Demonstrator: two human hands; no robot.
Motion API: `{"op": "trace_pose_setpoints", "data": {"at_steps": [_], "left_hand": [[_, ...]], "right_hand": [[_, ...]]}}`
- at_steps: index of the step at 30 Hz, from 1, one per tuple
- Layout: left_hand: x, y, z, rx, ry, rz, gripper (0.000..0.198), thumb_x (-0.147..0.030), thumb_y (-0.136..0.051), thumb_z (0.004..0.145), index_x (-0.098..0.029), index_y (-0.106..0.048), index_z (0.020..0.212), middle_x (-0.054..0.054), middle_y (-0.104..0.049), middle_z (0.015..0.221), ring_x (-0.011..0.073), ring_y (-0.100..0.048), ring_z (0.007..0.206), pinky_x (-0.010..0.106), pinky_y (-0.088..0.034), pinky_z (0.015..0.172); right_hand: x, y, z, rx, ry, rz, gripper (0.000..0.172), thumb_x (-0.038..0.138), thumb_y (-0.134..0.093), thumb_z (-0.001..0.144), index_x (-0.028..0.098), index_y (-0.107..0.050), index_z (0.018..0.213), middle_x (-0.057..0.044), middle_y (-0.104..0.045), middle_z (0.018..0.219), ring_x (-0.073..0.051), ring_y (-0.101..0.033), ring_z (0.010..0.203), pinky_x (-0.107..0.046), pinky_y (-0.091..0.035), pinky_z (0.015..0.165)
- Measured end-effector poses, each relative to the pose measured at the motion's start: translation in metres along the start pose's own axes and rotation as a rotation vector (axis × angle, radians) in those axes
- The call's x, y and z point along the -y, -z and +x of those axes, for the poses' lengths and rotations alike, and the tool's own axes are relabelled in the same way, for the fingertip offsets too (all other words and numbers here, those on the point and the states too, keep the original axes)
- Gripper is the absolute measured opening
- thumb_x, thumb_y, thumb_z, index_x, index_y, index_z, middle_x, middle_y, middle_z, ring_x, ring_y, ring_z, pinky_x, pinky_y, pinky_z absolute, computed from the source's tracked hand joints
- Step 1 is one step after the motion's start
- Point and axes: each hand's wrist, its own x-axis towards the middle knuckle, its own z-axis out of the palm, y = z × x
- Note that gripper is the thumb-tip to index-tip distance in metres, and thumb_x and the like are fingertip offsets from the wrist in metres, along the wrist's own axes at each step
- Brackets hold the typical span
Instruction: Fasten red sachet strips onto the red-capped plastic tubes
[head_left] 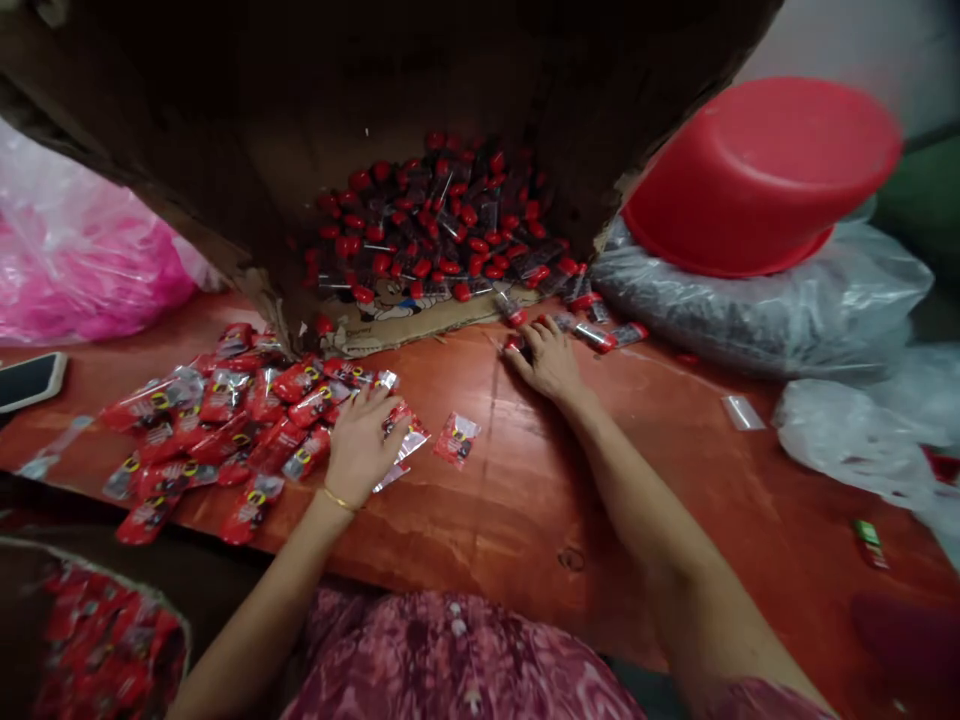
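Note:
My left hand (361,447) lies flat on a heap of red printed sachets (217,420) at the left of the wooden table (525,500), fingers spread over a few of them. My right hand (547,360) reaches forward to the mouth of a tipped cardboard box (247,130), fingertips on small red-capped items (592,335) lying at its edge. Inside the box is a pile of red-capped pieces (442,225). One single sachet (456,438) lies between the two hands.
A red plastic basin (757,175) sits upturned on a clear bag of dark goods (757,310). A pink plastic bag (82,270) and a phone (30,380) are at the left. A container with red sachets (97,640) stands bottom left. Crumpled clear plastic (862,430) lies right.

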Motion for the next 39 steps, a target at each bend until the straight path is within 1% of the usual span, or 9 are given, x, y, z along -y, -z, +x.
{"op": "trace_pose_setpoints", "data": {"at_steps": [5,9,14,18,24,28,33,36,39], "left_hand": [[0.002,-0.007,-0.018,0.141,-0.158,0.378,0.026,-0.031,-0.054,0.081,-0.021,-0.070,0.099,0.011,-0.060,0.125,0.0337,-0.040,0.129,0.053,-0.030,0.103],[0.004,-0.015,-0.022,0.091,-0.139,0.406,0.022,-0.032,-0.052,0.084,-0.025,-0.072,0.090,0.008,-0.063,0.122,0.0330,-0.038,0.130,0.055,-0.029,0.102],[0.010,-0.021,-0.026,0.051,-0.132,0.366,0.024,-0.036,-0.051,0.084,-0.026,-0.072,0.092,0.006,-0.064,0.120,0.0314,-0.035,0.132,0.055,-0.025,0.104],[0.007,-0.024,-0.028,0.027,-0.121,0.334,0.033,-0.038,-0.050,0.085,-0.022,-0.067,0.109,0.011,-0.059,0.127,0.0327,-0.031,0.134,0.058,-0.022,0.105],[0.001,-0.027,-0.021,0.019,-0.098,0.311,0.025,-0.030,-0.049,0.084,-0.027,-0.072,0.092,0.006,-0.067,0.115,0.0310,-0.036,0.132,0.057,-0.015,0.108],[-0.009,-0.022,-0.021,-0.093,-0.077,0.241,0.029,-0.037,-0.048,0.085,-0.024,-0.072,0.095,0.010,-0.065,0.118,0.0315,-0.044,0.126,0.056,-0.016,0.108],[-0.033,-0.018,-0.032,-0.180,-0.144,0.157,0.031,-0.039,-0.048,0.086,-0.024,-0.071,0.101,0.010,-0.059,0.126,0.0313,-0.044,0.127,0.056,-0.016,0.109],[-0.041,-0.018,-0.039,-0.166,-0.195,0.095,0.029,-0.032,-0.051,0.084,-0.023,-0.069,0.105,0.010,-0.058,0.128,0.0302,-0.041,0.130,0.055,-0.014,0.110],[-0.044,-0.019,-0.043,-0.190,-0.091,-0.098,0.042,-0.036,-0.061,0.077,-0.019,-0.062,0.115,0.013,-0.056,0.130,0.0294,-0.044,0.127,0.049,-0.025,0.109]], "right_hand": [[0.002,0.020,-0.071,0.038,0.223,0.121,0.048,0.051,-0.043,0.086,0.016,-0.056,0.117,-0.015,-0.058,0.117,-0.031,-0.035,0.129,-0.048,-0.032,0.105],[0.011,0.030,-0.111,0.036,0.226,0.108,0.052,0.051,-0.042,0.086,0.018,-0.050,0.124,-0.016,-0.047,0.133,-0.033,-0.030,0.133,-0.054,-0.030,0.105],[0.038,0.037,-0.138,-0.111,0.185,0.146,0.043,0.042,-0.043,0.086,0.020,-0.052,0.122,-0.014,-0.043,0.139,-0.032,-0.033,0.133,-0.055,-0.031,0.104],[0.071,0.038,-0.143,-0.174,0.160,0.187,0.029,0.036,-0.045,0.086,0.021,-0.061,0.106,-0.013,-0.055,0.127,-0.030,-0.044,0.125,-0.051,-0.037,0.101],[0.108,0.037,-0.139,-0.199,0.179,0.313,0.021,0.030,-0.050,0.086,0.020,-0.066,0.094,-0.012,-0.065,0.113,-0.027,-0.052,0.116,-0.047,-0.040,0.097],[0.127,0.037,-0.132,-0.173,0.067,0.481,0.021,0.031,-0.048,0.087,0.020,-0.067,0.087,-0.009,-0.071,0.093,-0.022,-0.063,0.089,-0.041,-0.047,0.083],[0.154,0.030,-0.115,-0.057,-0.234,0.956,0.031,0.045,-0.051,0.083,0.018,-0.064,0.089,-0.005,-0.068,0.080,-0.016,-0.061,0.068,-0.028,-0.049,0.063],[0.164,0.027,-0.104,-0.048,-0.275,1.172,0.031,0.045,-0.052,0.080,0.017,-0.064,0.077,-0.001,-0.065,0.071,-0.014,-0.058,0.066,-0.026,-0.048,0.064],[0.165,0.028,-0.102,-0.133,-0.314,1.239,0.030,0.043,-0.052,0.080,0.017,-0.062,0.068,0.001,-0.060,0.062,-0.012,-0.054,0.060,-0.024,-0.045,0.060]]}}
